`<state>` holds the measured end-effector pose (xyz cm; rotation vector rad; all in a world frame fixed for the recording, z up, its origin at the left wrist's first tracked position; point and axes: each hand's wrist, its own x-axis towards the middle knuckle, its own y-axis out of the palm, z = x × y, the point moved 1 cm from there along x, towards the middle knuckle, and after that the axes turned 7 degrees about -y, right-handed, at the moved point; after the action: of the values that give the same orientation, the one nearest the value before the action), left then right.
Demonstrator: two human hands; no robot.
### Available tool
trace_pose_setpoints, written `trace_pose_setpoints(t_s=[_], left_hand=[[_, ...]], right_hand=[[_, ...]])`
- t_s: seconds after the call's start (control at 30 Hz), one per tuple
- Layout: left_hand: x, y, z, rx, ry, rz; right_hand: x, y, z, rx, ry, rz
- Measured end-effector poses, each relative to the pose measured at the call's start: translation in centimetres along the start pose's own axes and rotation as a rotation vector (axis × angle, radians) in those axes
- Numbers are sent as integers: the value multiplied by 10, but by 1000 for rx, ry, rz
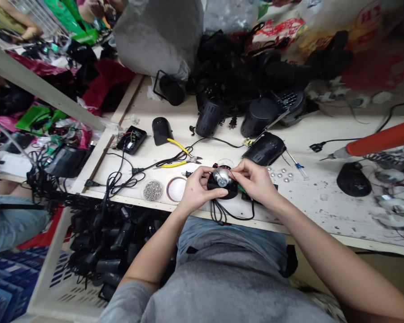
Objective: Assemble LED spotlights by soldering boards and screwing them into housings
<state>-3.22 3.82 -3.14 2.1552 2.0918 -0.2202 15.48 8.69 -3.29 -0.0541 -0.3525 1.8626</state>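
Close to the bench's front edge, a small silver motor sits in a round black housing. My left hand is closed around the left side of the housing, its thumb along the front. Thin red wires run beside the motor, and my right hand pinches at one of them from the right. Part of a green circuit board shows under my right hand. A black cable hangs in loops below the housing. Left of my left hand are a roll of tape and a dish of small screws.
Yellow-handled cutters lie at the back left. Black casings stand behind my hands. An orange power screwdriver points in from the right, above a black base part. A crate of black parts stands below the bench; other people sit at the left.
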Motion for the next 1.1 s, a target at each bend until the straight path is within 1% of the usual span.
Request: trace_pose_setpoints(t_s=[0.2, 0.4, 0.57, 0.8, 0.93, 1.0, 1.1], left_hand=[[0, -2, 3, 56, 22, -17], [-5, -3, 10, 139, 56, -39], [-7, -3, 8, 185, 108, -44], [-4, 0, 2, 145, 63, -99], [-4, 5, 4, 151, 79, -106], [-4, 6, 8, 208, 107, -112], [-4, 4, 14, 438, 190, -146]], right_hand=[[4, 0, 0, 7, 1, 10], [4, 0, 0, 24, 6, 48], [5, -6, 4, 13, -18, 57], [4, -11, 4, 16, -30, 67], [2, -13, 4, -25, -37, 67], [1, -15, 6, -68, -48, 75], [0, -16, 8, -175, -107, 102]])
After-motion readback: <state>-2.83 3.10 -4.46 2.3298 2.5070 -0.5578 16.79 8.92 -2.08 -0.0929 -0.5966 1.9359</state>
